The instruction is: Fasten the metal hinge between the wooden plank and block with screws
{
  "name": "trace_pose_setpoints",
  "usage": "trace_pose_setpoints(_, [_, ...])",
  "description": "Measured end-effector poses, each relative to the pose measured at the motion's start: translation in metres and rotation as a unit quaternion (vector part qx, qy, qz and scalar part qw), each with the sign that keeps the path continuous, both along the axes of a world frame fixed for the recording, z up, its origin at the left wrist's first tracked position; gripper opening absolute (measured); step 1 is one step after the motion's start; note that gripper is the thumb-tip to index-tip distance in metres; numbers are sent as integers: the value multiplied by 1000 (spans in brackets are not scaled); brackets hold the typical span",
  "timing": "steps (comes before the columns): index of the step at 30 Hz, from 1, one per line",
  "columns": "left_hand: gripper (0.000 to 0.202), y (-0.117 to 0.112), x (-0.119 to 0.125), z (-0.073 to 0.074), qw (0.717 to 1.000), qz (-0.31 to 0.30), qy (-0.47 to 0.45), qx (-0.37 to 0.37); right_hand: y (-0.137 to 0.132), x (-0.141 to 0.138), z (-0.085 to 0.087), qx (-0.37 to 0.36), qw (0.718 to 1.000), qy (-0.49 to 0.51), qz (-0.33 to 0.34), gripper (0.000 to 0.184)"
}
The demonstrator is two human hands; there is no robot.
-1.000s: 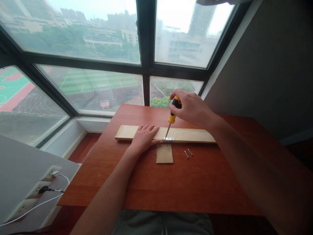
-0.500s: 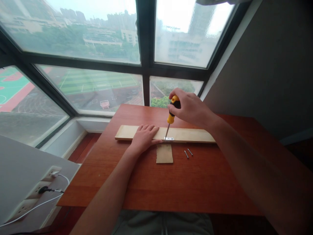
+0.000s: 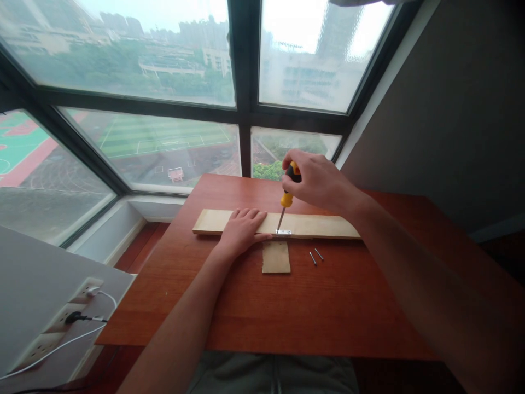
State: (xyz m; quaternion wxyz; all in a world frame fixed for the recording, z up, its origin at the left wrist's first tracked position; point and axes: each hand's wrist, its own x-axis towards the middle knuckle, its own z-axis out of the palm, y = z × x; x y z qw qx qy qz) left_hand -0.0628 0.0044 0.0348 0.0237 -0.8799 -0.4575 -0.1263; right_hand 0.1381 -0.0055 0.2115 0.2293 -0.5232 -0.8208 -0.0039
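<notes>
My right hand (image 3: pixel 314 178) is closed around the yellow-and-black handle of a screwdriver (image 3: pixel 287 199), held tilted with its tip down. The tip meets the left part of a small metal bracket (image 3: pixel 284 232) on the near edge of a long pale wooden board (image 3: pixel 315 223). My left hand (image 3: pixel 243 230) lies flat on the board, left of the bracket, fingers stretched out and thumb close to the bracket. In front of the bracket is a small square wooden piece (image 3: pixel 276 258). Two screws (image 3: pixel 315 257) lie to its right.
The board rests on a reddish-brown table (image 3: pixel 254 312). Large windows (image 3: pixel 164 142) rise behind the table. At lower left, a low wall carries power sockets (image 3: pixel 65 317) with plugs and cables. A grey wall (image 3: pixel 443 109) stands on the right.
My right hand's fingers have shifted slightly on the screwdriver handle, which has turned a little. My left hand, the board and the screws stay in place.
</notes>
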Motion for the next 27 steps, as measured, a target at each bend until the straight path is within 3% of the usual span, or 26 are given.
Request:
trace_pose_setpoints(5, [65, 0, 0, 0, 1000, -4, -5, 2, -2, 2, 1, -22, 999, 28, 38, 24])
trace_pose_setpoints(11, [65, 0, 0, 0, 1000, -2, -6, 3, 1, 2, 1, 20, 998, -36, -42, 25])
trace_pose_setpoints(15, [66, 1, -1, -1, 1000, -1, -8, 1, 3, 3, 1, 12, 1000, -1, -15, 17])
trace_pose_setpoints(22, [66, 0, -1, -1, 1000, -1, -5, -2, 0, 8, 4, -62, 994, 78, 36, 29])
trace_pose_setpoints(27, [66, 0, -1, 1, 1000, 0, -6, -6, 2, 4, 1, 3, 1000, 11, -12, 23])
